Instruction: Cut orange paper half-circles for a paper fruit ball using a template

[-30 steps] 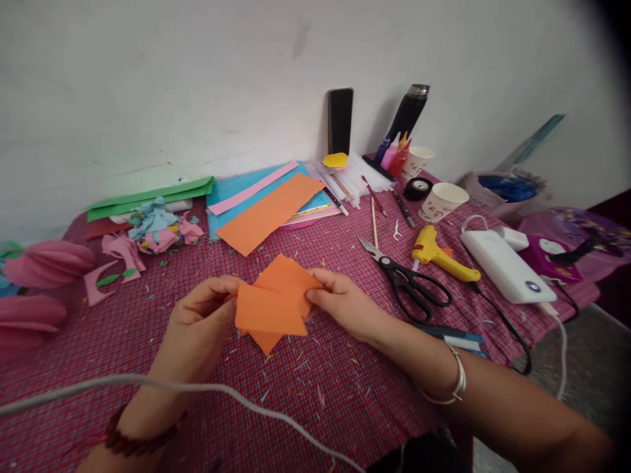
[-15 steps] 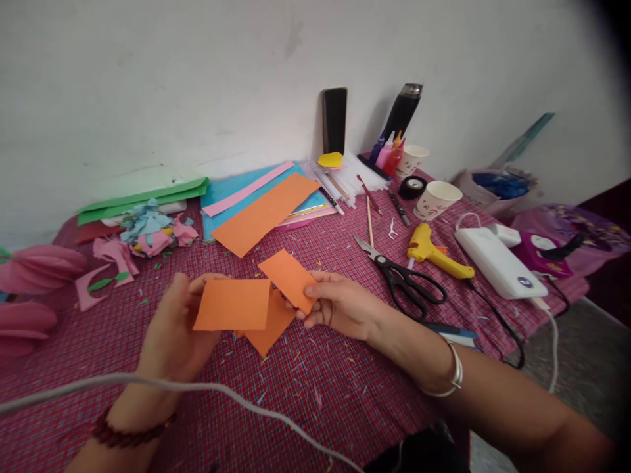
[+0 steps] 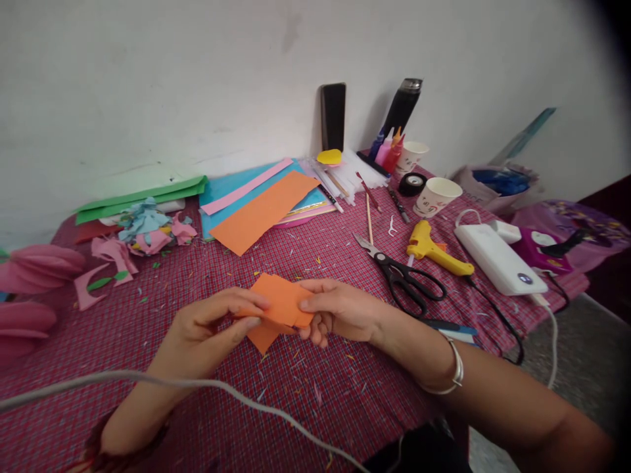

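Observation:
Small orange paper pieces [image 3: 282, 299] lie one over another between my two hands, above the middle of the table. My left hand [image 3: 211, 328] pinches their left edge between thumb and fingers. From the other side, my right hand [image 3: 340, 309] grips them with the thumb on top and fingers curled below. Another orange paper piece [image 3: 263, 336] shows under them, its corner pointing toward me. A larger orange paper strip [image 3: 263, 213] rests farther back on blue sheets. Black-handled scissors [image 3: 401, 276] lie open just right of my right hand.
A yellow glue gun [image 3: 436, 249], a white power bank [image 3: 500, 259] and paper cups [image 3: 436, 197] stand at right. Pink and blue paper scraps [image 3: 142, 230] lie at left. A white cable [image 3: 207, 387] crosses in front of me. A phone [image 3: 334, 118] leans on the wall.
My left hand has moved right, bringing its orange paper against the piece in my right hand. The two pieces, apart before, now overlap. My right hand has barely moved.

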A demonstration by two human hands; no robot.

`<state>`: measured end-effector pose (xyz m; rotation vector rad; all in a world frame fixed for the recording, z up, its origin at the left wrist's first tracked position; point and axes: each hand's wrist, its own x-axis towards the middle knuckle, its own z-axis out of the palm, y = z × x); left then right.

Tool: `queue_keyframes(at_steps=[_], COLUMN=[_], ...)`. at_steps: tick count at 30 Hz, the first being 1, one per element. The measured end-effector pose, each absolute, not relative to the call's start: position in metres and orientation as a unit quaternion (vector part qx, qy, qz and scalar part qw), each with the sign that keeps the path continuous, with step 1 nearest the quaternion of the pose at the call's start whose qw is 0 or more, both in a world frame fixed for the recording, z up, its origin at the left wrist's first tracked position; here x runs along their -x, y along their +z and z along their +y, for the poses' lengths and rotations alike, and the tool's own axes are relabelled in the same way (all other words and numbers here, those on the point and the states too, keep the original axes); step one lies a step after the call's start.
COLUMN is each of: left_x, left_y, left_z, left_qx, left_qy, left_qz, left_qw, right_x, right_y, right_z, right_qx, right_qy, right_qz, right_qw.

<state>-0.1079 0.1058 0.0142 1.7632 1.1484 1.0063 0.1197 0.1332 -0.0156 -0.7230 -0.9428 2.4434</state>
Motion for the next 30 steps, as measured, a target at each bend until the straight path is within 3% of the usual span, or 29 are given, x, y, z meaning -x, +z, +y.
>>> queue_keyframes(at_steps=[7,15,23,30], left_x=[0.105,0.099,0.095,0.089], left_y=[0.014,0.010,0.010,-0.001], left_z=[0.106,0.106,0.097,0.092], left_qx=[-0.769,-0.821,-0.729,-0.682], left_qy=[0.373,0.389,0.447,0.485], left_qz=[0.404,0.336,0.441,0.495], left_qw=[0.328,0.250,0.271,0.236], right_x=[-0.115,-0.112,-0.108,-0.109], right_y=[-0.018,-0.016,-0.026,-0.026], right_z=[0.131,0.132,0.134,0.132], right_qx=[0.299,0.314,0.342,0.331], right_qy=[0.764,0.726,0.679,0.649], right_qz=[-0.485,-0.467,-0.448,-0.502], right_qw=[0.303,0.395,0.471,0.466])
